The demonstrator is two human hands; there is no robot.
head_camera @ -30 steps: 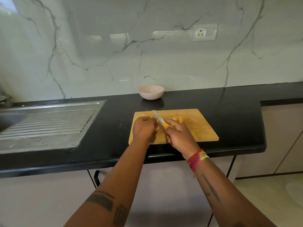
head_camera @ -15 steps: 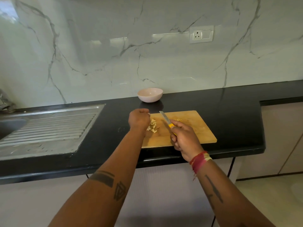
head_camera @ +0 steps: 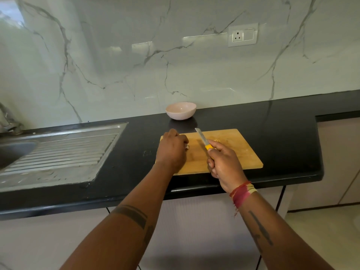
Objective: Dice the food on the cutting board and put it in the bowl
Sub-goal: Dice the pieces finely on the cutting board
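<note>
The diced food (head_camera: 187, 146) is almost wholly hidden: only a pale scrap peeks out at the right edge of the left hand (head_camera: 172, 151), which lies knuckles-up over the left end of the cutting board (head_camera: 239, 152), fingers curled down around the pile. Whether it truly grips the pieces I cannot tell. A few yellowish bits (head_camera: 217, 140) lie near the board's middle, just beyond the right hand (head_camera: 224, 164). That hand is wrapped round the yellow handle of the knife (head_camera: 202, 138), blade pointing towards eleven o'clock, clear of the left hand. The bowl (head_camera: 180, 111) stands on the black counter (head_camera: 282, 137) at about twelve o'clock from the left hand, just past the board's far edge. So the left hand is the nearer carrier, I'd say.
</note>
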